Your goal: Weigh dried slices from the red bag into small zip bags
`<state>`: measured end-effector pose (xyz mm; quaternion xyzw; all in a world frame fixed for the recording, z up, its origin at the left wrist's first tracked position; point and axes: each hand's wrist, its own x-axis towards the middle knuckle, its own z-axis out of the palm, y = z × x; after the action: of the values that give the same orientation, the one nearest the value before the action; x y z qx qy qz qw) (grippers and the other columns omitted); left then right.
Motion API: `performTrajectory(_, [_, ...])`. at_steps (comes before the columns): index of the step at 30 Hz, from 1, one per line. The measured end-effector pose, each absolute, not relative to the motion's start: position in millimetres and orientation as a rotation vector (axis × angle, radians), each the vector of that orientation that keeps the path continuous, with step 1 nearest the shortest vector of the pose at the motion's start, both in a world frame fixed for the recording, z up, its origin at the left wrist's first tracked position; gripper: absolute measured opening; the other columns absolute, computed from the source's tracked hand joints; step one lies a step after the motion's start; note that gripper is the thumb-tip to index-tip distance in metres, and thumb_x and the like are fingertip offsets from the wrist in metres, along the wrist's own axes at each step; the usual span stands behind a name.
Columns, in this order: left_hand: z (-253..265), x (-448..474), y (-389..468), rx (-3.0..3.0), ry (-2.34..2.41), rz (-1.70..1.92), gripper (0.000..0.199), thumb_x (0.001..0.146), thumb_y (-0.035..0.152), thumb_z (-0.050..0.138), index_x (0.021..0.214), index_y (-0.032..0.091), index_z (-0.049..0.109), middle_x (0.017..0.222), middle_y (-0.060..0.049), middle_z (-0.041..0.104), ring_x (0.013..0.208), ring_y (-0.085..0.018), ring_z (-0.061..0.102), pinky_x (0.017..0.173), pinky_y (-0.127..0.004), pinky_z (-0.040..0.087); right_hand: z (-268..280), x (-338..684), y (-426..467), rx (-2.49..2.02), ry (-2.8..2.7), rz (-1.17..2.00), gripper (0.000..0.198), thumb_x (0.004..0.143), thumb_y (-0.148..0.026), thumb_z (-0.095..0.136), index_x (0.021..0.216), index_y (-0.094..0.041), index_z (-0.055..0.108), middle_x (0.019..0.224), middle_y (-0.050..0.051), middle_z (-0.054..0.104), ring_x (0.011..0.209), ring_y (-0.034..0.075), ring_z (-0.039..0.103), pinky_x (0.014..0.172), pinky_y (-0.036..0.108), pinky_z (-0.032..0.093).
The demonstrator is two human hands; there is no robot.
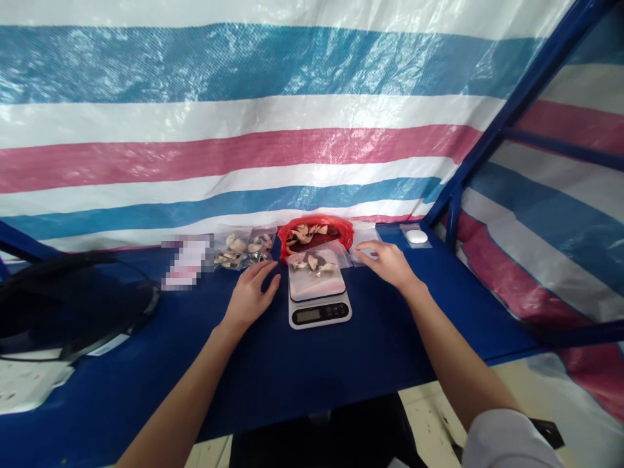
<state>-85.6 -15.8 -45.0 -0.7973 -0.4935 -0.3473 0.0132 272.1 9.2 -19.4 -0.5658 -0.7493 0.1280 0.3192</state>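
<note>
A white digital scale sits on the blue table in front of me. On its plate lies a clear plastic bag holding several pale, dark-edged dried slices, perhaps mushroom. Just left of the scale, my left hand rests with its fingers out and thumb apart, holding nothing. My right hand is to the right of the scale, thumb and forefinger apart, over or beside flat clear bags; whether it touches them I cannot tell. Behind the scale, an opened red plastic bag contains more dried slices.
Filled clear bags of dried pieces lie beyond my left hand, near a blurred-out paper. A white oval object lies at the back right. At left are a black round object and a white power strip.
</note>
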Motion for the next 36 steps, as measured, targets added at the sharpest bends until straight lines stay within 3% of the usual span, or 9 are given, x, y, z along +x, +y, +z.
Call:
performTrajectory(4, [-57, -92, -22, -2.491, -1.558, -0.825, 0.045, 0.1, 0.041, 0.045, 0.132, 0.016, 0.065, 0.135, -0.017, 0.066, 0.126, -0.034, 0.062, 0.11, -0.054, 0.048, -42, 273, -3, -1.516, -2.253, -0.008, 0.033, 0.099, -0.04, 0.056, 0.125, -0.027, 0.071, 0.141, 0.007, 0.064, 0.126, 0.028, 0.064, 0.104, 0.043, 0.054])
performTrajectory(9, [-64, -89, -27, -2.502, -1.632, -0.575, 0.051, 0.099, 0.043, 0.045, 0.139, 0.016, 0.062, 0.15, -0.017, 0.055, 0.142, -0.038, 0.048, 0.117, -0.06, 0.038, -69, 271, -9, -1.566, -2.375, -0.065, 0.044, 0.103, -0.043, 0.045, 0.142, -0.026, 0.06, 0.155, 0.007, 0.051, 0.145, 0.031, 0.045, 0.119, 0.052, 0.038])
performTrajectory(17, [-59, -85, -30, -2.473, -1.671, -0.414, 0.053, 0.1, 0.043, 0.044, 0.146, 0.02, 0.057, 0.156, -0.013, 0.048, 0.147, -0.035, 0.042, 0.12, -0.058, 0.034, -71, 271, -12, -1.609, -2.407, -0.036, 0.05, 0.105, -0.045, 0.04, 0.149, -0.027, 0.053, 0.161, 0.005, 0.041, 0.15, 0.03, 0.036, 0.123, 0.053, 0.03])
performTrajectory(36, [-58, -84, -31, -2.484, -1.693, -0.346, 0.055, 0.101, 0.044, 0.04, 0.147, 0.018, 0.055, 0.158, -0.013, 0.045, 0.148, -0.034, 0.04, 0.121, -0.056, 0.032, -68, 270, -14, -1.639, -2.409, -0.025, 0.05, 0.104, -0.046, 0.039, 0.149, -0.026, 0.053, 0.161, 0.005, 0.041, 0.151, 0.03, 0.036, 0.123, 0.052, 0.03])
